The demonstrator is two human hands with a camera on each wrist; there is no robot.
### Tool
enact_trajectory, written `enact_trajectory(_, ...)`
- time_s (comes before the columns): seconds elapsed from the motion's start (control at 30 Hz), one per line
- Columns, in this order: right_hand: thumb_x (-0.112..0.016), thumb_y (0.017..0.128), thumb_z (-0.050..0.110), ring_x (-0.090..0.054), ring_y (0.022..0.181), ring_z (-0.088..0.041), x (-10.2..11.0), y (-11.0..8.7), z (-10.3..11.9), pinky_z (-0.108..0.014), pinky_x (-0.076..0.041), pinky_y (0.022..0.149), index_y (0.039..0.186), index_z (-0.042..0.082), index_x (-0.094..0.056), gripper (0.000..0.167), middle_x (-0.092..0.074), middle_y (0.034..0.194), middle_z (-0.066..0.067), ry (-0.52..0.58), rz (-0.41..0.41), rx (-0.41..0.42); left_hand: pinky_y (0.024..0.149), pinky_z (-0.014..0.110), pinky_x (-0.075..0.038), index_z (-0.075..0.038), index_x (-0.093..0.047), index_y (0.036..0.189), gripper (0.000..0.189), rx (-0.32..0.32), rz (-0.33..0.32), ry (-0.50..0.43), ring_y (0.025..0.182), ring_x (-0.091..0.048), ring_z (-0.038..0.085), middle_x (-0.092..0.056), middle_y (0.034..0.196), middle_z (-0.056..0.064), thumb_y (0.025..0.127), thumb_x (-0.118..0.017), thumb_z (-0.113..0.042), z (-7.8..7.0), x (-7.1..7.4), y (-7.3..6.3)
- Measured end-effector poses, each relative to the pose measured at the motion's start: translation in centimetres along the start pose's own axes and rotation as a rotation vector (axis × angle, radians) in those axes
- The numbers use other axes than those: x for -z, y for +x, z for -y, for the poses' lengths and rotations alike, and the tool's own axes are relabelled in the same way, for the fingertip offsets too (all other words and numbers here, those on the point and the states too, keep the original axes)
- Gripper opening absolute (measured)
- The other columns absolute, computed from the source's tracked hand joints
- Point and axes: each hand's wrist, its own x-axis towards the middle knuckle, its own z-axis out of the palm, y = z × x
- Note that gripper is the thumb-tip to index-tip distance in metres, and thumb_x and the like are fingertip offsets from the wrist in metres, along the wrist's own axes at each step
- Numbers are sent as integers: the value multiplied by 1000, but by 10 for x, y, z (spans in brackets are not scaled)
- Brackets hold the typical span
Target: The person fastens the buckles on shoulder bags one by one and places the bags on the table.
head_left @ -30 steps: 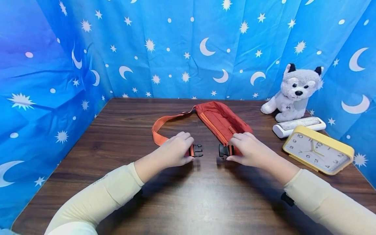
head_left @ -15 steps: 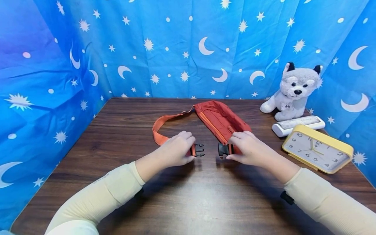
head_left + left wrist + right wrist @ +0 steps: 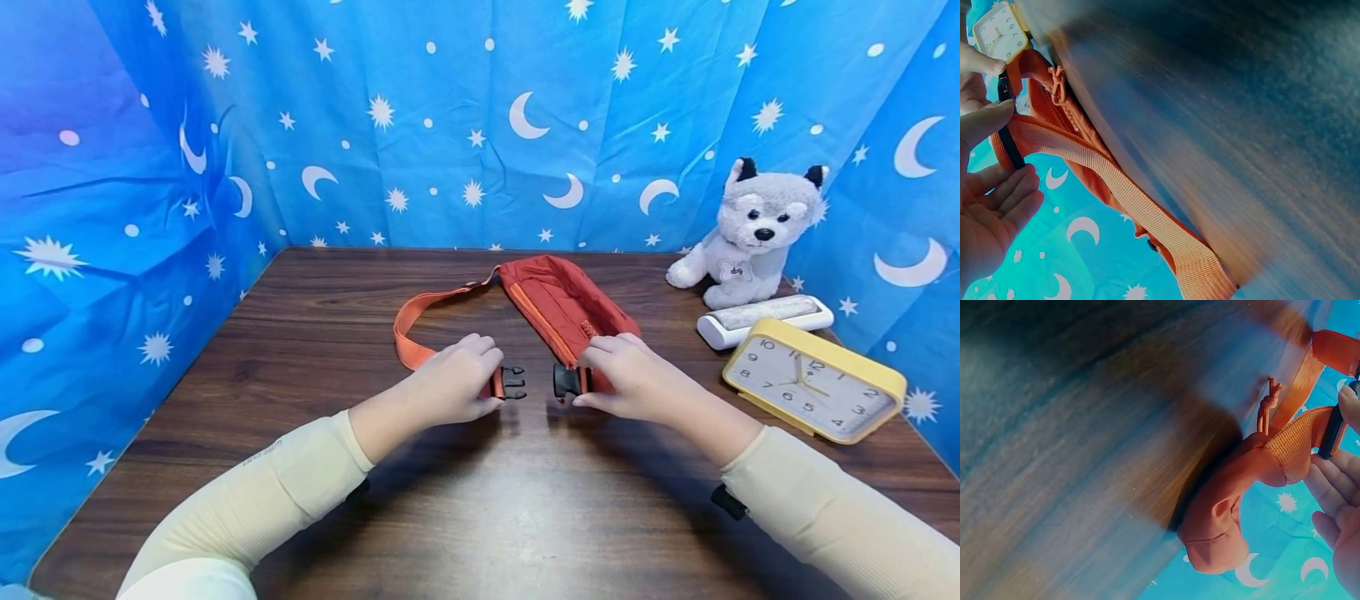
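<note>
A rust-red waist bag [image 3: 562, 304] with an orange zip lies on the table, its orange strap [image 3: 412, 329] curving out to the left. My left hand [image 3: 453, 383] pinches the black pronged buckle half [image 3: 513, 383] at the strap's end. Opposite it, my right hand [image 3: 633, 379] pinches the black socket buckle half [image 3: 567, 381] beside the bag. The two halves face each other with a small gap between them. In the left wrist view the thumb and fingers hold the buckle half [image 3: 1011, 147] by its edges. The right wrist view shows the socket half [image 3: 1332, 432] between thumb and fingers.
At the right stand a grey-and-white plush dog [image 3: 757, 233], a white oblong case [image 3: 765, 321] and a yellow clock [image 3: 813, 383]. The dark wooden table [image 3: 480, 517] is backed by a blue curtain [image 3: 450, 125] with moons and stars.
Both hands have come slightly closer together, narrowing the gap between the buckle halves. The bag stays nearly in place and the strap follows the left hand a little.
</note>
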Motion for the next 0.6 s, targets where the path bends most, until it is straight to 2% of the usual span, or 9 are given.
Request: enact_trajectory(0.6,-83,68,35,-52,70,-12,0,3,3,-38,-41,69,88,7,-63,39,-56,81,0,8,5,9,67,28,-39,-8,-55,87,30,7,4,13,75,-42,16,-46,81,-1,76,-75,-28,-3,0,4)
